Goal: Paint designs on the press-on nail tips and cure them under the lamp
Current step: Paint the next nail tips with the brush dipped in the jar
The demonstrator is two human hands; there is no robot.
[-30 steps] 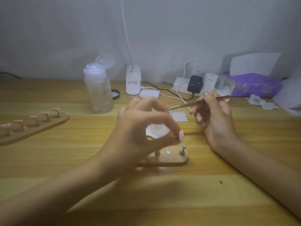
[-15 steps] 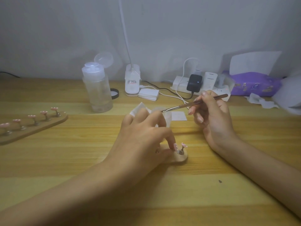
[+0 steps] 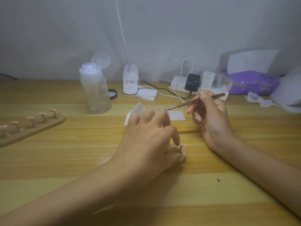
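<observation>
On the table, the left hand curls round a small stand, forefinger beside its pink nail tip. Beyond its fingers lies a white wipe. The right hand grips tweezers. Farther left, a rack holds five pink tips.

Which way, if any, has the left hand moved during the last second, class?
Yes. The left hand has come down: a second ago it was held above the small wooden stand, and now it grips that stand, hiding most of it.
</observation>
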